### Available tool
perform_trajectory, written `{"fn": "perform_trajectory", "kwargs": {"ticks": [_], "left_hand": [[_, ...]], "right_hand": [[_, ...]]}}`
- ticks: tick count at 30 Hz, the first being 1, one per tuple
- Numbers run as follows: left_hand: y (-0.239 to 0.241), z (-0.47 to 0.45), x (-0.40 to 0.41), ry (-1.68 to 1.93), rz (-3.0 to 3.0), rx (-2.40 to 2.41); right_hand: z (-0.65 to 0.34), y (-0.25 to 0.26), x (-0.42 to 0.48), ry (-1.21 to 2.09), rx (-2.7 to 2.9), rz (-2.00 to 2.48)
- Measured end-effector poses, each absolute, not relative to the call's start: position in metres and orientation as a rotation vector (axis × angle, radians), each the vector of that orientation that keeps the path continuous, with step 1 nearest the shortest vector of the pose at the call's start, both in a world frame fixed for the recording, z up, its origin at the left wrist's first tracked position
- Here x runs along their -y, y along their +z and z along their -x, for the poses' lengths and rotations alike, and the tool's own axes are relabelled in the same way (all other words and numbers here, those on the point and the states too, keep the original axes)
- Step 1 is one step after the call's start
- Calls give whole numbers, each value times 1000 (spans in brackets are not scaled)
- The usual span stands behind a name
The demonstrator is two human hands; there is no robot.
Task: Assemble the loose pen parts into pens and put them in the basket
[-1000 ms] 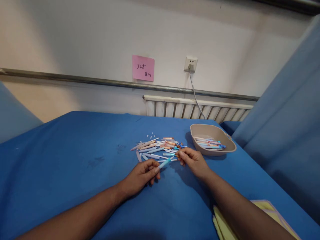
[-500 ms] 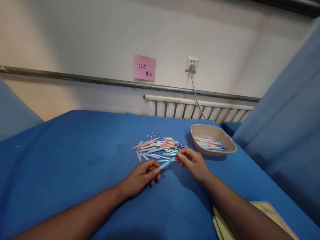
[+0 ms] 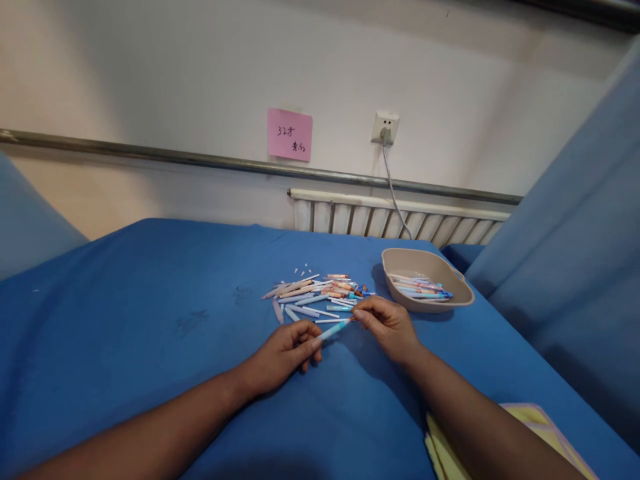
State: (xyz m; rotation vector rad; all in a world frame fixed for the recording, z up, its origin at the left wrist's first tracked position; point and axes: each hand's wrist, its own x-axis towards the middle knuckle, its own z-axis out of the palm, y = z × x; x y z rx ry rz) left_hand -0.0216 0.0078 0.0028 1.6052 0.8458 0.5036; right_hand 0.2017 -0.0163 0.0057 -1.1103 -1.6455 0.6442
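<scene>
My left hand (image 3: 285, 353) rests on the blue cloth with its fingers curled round the near end of a light-blue pen barrel (image 3: 331, 329). My right hand (image 3: 387, 323) pinches something small at the barrel's far tip; I cannot make out what. Just beyond both hands lies a loose pile of pen parts (image 3: 315, 295), with white, blue and orange barrels, thin refills and a few tiny white tips.
A beige oval tray (image 3: 453, 301) with several assembled pens stands to the right of the pile. A blue cloth (image 3: 150, 320) covers the table. Yellow fabric (image 3: 545, 427) lies at the near right corner. Behind are a wall, a pink note, a socket with cable, and a radiator.
Both hands keep the same grip on the barrel. The right hand's fingertips have shifted slightly at the barrel's tip. The view has drifted a little.
</scene>
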Motion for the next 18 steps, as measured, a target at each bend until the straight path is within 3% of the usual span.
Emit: {"fn": "perform_trajectory", "kwargs": {"ticks": [5, 18], "left_hand": [[1, 22, -7, 498, -1629, -845], [2, 24, -6, 442, -1585, -772]], "right_hand": [[-201, 11, 19, 527, 1718, 1071], [-200, 0, 15, 922, 1525, 1132]]}}
